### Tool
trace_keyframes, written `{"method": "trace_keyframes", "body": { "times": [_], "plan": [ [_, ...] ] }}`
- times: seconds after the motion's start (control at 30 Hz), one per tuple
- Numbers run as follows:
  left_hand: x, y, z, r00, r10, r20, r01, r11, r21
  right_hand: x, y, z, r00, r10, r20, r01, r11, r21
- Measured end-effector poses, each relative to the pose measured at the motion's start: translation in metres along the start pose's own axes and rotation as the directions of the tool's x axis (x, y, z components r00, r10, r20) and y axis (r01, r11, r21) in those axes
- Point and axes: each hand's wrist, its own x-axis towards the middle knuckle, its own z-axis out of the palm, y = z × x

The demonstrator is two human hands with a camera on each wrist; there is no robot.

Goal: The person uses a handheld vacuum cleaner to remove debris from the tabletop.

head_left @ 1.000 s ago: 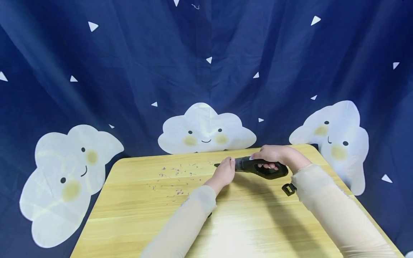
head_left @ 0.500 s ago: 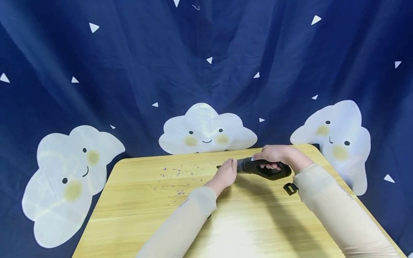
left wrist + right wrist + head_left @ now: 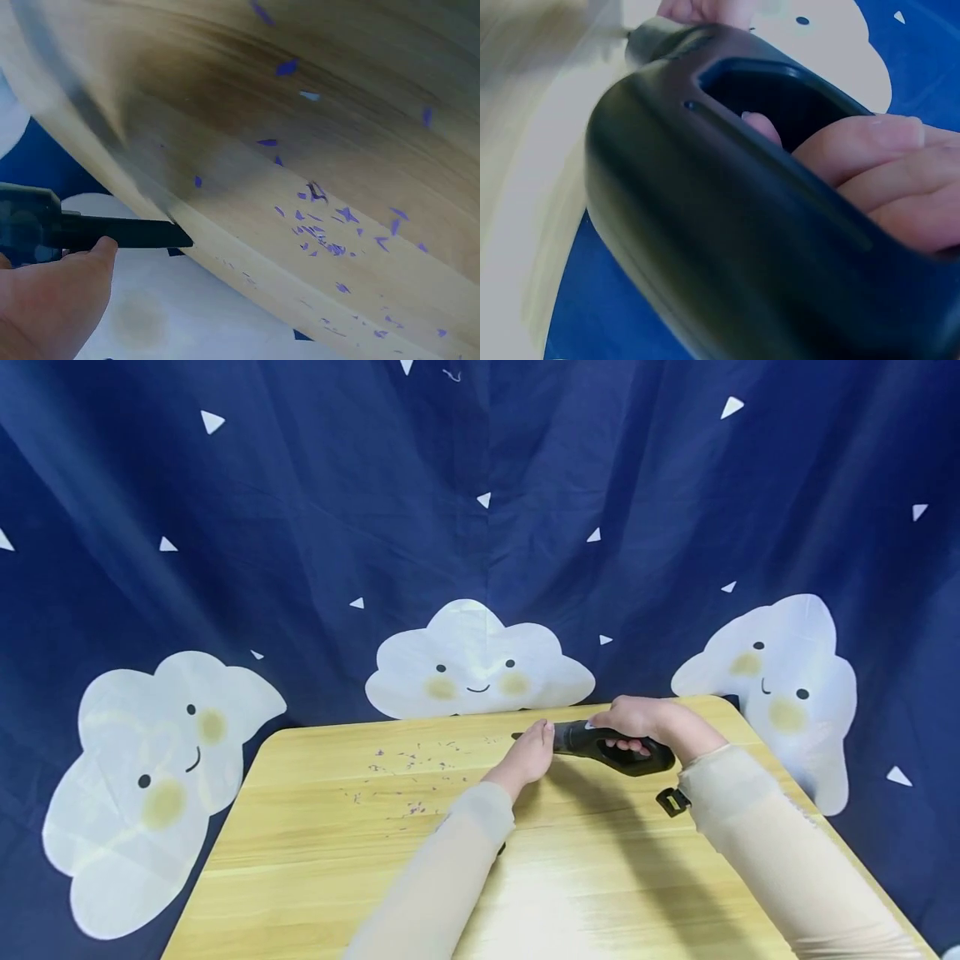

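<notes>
A black handheld vacuum cleaner (image 3: 618, 747) with a narrow dark nozzle (image 3: 127, 232) is held over the far right part of the table (image 3: 300, 860). My right hand (image 3: 633, 718) grips it by the loop handle, and in the right wrist view its fingers (image 3: 900, 169) curl through the opening. Around the front end, at the base of the nozzle, my left hand (image 3: 527, 754) holds on. The nozzle points left. Small purple scraps (image 3: 412, 764) lie scattered on the wood to the left of the nozzle tip, also seen as purple scraps (image 3: 322, 236) in the left wrist view.
A dark blue curtain (image 3: 480, 543) with white clouds hangs behind the table's far edge. A black wrist mount (image 3: 672, 802) sticks out by the right sleeve (image 3: 780, 852). The left sleeve (image 3: 450, 860) crosses the table's front middle.
The vacuum's nozzle tip and my left hand have shifted slightly to the right. My right hand keeps its hold with little movement. The purple scraps look about the same.
</notes>
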Motion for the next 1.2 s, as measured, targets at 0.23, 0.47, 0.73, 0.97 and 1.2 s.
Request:
{"method": "trace_keyframes", "body": {
  "times": [0.23,0.47,0.73,0.97,1.2],
  "plan": [
    [0.006,-0.006,-0.007,1.0,-0.004,0.031,0.004,1.0,0.005,0.006,-0.003,0.006,1.0,-0.006,-0.025,0.006,1.0,-0.01],
    [0.002,-0.011,-0.013,1.0,-0.001,0.029,0.0,0.999,0.051,0.009,-0.005,0.007,1.0,-0.011,-0.004,0.011,1.0,0.016],
    [-0.005,-0.015,-0.024,0.998,-0.022,0.061,0.017,0.996,0.092,0.012,-0.008,0.006,0.999,-0.026,0.039,0.025,0.999,0.035],
    [-0.008,-0.021,-0.04,0.992,-0.026,0.122,0.011,0.992,0.126,0.017,-0.013,0.011,0.998,-0.035,0.053,0.032,0.998,0.055],
    [-0.019,-0.022,-0.061,0.969,-0.091,0.229,0.062,0.989,0.132,0.02,-0.016,0.013,0.996,-0.061,0.068,0.057,0.996,0.067]
  ]
}}
